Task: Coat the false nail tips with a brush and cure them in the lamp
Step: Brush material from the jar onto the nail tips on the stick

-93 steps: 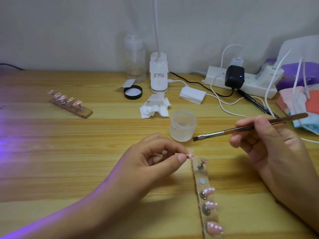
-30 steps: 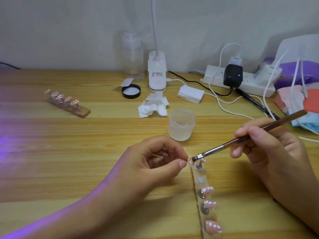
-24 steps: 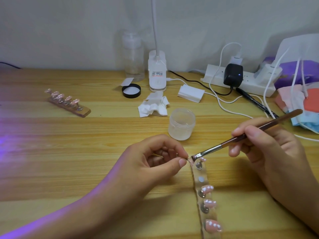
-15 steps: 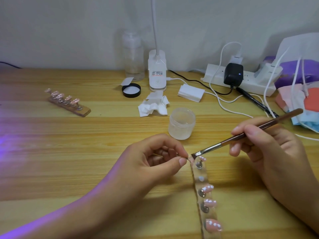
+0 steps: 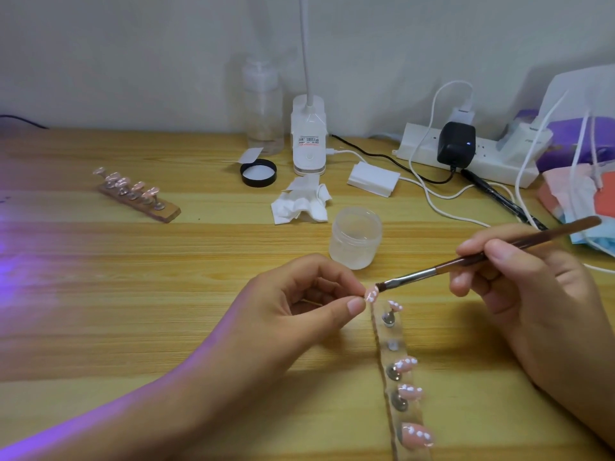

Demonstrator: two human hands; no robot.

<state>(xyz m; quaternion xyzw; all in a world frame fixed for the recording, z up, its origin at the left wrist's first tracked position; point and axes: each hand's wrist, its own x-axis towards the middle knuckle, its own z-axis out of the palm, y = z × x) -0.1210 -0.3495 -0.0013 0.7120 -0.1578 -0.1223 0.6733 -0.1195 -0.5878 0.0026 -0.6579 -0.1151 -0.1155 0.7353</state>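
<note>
Left hand (image 5: pixel 299 304): fingers (image 5: pixel 354 306) curled, thumb and forefinger pinched narrowly at the base of one pink nail tip (image 5: pixel 371 294). The tip stood out just past the fingertips, raised above the desk (image 5: pixel 133 294), with white dots on its face.

Right hand (image 5: pixel 532 287): fingers closed round a brown-handled brush (image 5: pixel 466 259), held like a pen, the handle slanting up to the right. The bristles touched the far edge of the pinched tip.

Clear strip (image 5: pixel 382 334): lay on the desk just below the pinched tip, running toward the viewer. Four pink dotted tips stood on it on metal stands. The second place from the far end showed only a bare disc.

Open clear jar (image 5: pixel 355 237): upright, just beyond both hands.

Wooden bar (image 5: pixel 139 194): far left, carrying a row of pink tips.

Crumpled tissue (image 5: pixel 301 202), black lid (image 5: pixel 258 173), white lamp base (image 5: pixel 308 138), clear bottle (image 5: pixel 263 104): grouped at the back of the desk.

Power strip (image 5: pixel 419 141): back right, with plugs and white cables.

Violet light fell on the desk's left edge.
</note>
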